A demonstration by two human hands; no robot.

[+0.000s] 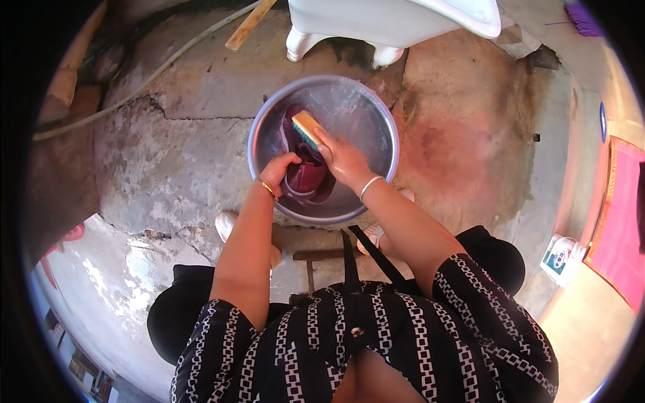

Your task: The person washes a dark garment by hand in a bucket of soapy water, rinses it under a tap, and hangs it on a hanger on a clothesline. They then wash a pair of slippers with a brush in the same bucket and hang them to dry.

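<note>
A wide metal basin stands on the floor in front of me with some water in it. Inside lies a wet maroon shoe with a pale edge along its sole. My left hand grips the shoe's side at the left of the basin. In my right hand is a scrubbing brush with a yellow back and dark green bristles. The bristles rest against the upper part of the shoe. My fingers hide part of the shoe and the brush's near end.
A white footed tub stands just beyond the basin. A pale hose and a wooden stick lie at the far left. To the right are a white bucket and a pink cloth. The concrete floor is cracked.
</note>
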